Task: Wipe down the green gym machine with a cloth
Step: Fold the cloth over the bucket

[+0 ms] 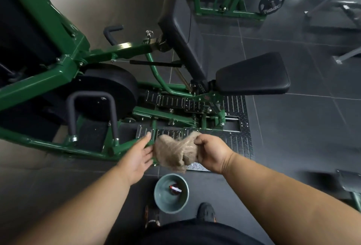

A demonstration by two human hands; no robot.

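The fingers (197, 142) of the right hand (212, 152) are curled shut around the upper corner of a bunched tan cloth (175, 152), which is pinched firmly and hangs down from the grip in a crumpled mass. The left hand (136, 157) is held flat and open, its fingers (147, 138) stretched out toward the cloth's left edge — whether that edge is actually touched cannot be told, and nothing is gripped by it. Both bare forearms are reached forward from the bottom of the view.

The cloth is held in the air just in front of the low green frame of the gym machine (64, 73), over the near edge of a steel tread-plate platform (234, 137). From the cloth, the machine's main green beams are spread out toward ten and eleven o'clock, with a large black roller pad (109, 90) set among them and a black padded U-shaped handle (91, 98) just below it. A black seat pad (254, 75) is seen at about one o'clock, with a long black back pad (181, 35) at twelve.

At six o'clock from the cloth, a round grey-green bucket (172, 194) is stood on the dark tiled floor (293, 127), with a small bottle lying inside it — its label is too blurred to read. Two dark shoes are seen beside the bucket. At one o'clock, far off, a black weight plate (271, 0) is hung on another green frame.
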